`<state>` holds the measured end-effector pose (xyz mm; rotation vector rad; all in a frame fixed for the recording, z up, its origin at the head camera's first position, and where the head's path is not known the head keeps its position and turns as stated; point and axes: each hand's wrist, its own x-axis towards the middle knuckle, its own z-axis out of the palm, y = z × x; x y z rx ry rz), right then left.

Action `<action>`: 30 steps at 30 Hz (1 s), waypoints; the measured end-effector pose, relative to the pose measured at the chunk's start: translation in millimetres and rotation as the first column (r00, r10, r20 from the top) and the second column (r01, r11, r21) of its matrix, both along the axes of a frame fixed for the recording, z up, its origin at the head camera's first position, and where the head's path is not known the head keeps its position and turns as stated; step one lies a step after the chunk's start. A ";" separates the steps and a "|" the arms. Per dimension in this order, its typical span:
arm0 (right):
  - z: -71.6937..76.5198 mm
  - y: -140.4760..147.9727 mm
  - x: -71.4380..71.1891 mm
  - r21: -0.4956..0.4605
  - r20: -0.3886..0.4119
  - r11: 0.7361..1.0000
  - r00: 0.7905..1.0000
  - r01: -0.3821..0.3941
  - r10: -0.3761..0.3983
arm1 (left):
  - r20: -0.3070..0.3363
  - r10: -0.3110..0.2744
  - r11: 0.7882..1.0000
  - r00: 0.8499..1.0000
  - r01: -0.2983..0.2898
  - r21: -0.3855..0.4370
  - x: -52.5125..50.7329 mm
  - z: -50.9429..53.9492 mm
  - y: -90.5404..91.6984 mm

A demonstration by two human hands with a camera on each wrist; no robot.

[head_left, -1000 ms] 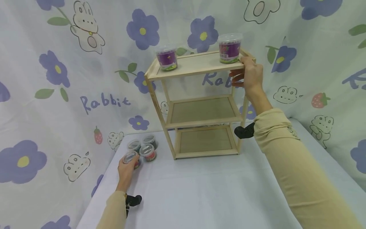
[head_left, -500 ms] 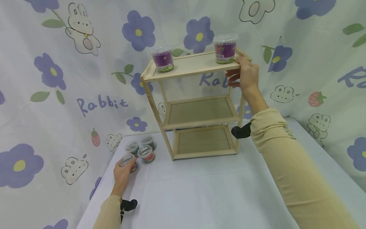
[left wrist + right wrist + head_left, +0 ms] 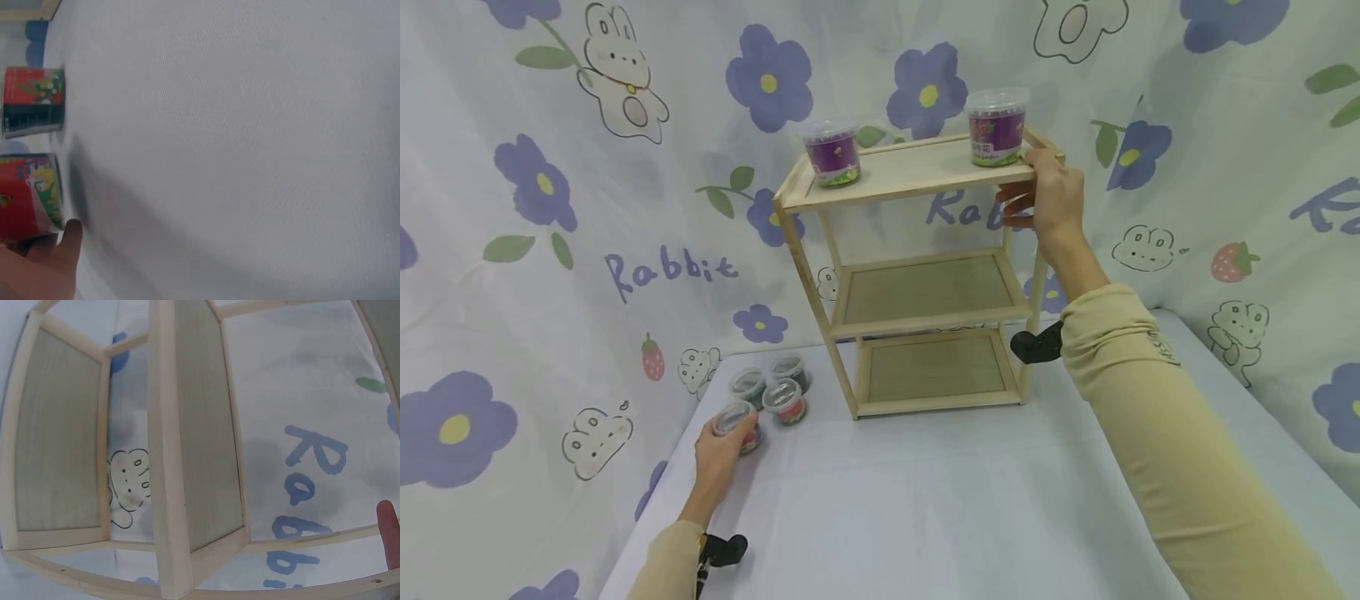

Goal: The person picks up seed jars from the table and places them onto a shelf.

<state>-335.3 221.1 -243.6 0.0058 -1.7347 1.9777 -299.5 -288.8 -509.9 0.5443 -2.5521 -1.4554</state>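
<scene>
In the head view, the left hand (image 3: 718, 457) grips a red-labelled cup (image 3: 733, 417) at the near end of a small group on the left of the table (image 3: 910, 508); its hold covers much of the label, and whether the base touches the cloth I cannot tell. The right hand (image 3: 1060, 196) grasps the right end of the wooden rack's top shelf (image 3: 910, 167), thumb above and fingers below, hiding the corner. Just beside its thumb stands a purple cup (image 3: 997, 133), with another purple cup (image 3: 833, 158) at the shelf's left end. Beyond the held cup sit a second red cup (image 3: 786, 404) and two dark cups (image 3: 747, 388), their labels hard to read. The rack's left front post rises to the right of this group, and a patterned curtain (image 3: 880, 50) hangs behind.

In the left wrist view, the held cup is cut off at the left edge, only part of the hand shows, and another red cup stands just beyond; a pale wooden corner is cropped farther off.

In the right wrist view, the rack fills the foreground sideways, its middle shelf blocking part of the curtain, and just one fingertip (image 3: 389, 528) shows at the right edge
</scene>
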 end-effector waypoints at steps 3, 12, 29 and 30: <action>-0.7 0.3 0.2 0.004 -0.003 1.000 1.000 0.001 -0.001 | 0.006 -0.009 1.000 1.000 0.009 -0.028 1.0 4.3 -0.6; -1.2 0.5 -0.9 0.019 -0.006 1.000 1.000 0.011 -0.011 | -0.008 -0.027 0.997 1.000 0.026 -0.070 10.0 15.9 -3.4; -1.1 0.1 -1.4 0.014 -0.003 1.000 1.000 0.019 -0.019 | -0.055 -0.231 0.966 0.971 0.223 -0.131 30.3 68.7 42.8; -1.2 -0.1 -1.3 0.017 -0.003 1.000 1.000 0.021 -0.021 | -0.062 -0.252 0.961 0.966 0.243 -0.131 31.9 71.7 47.2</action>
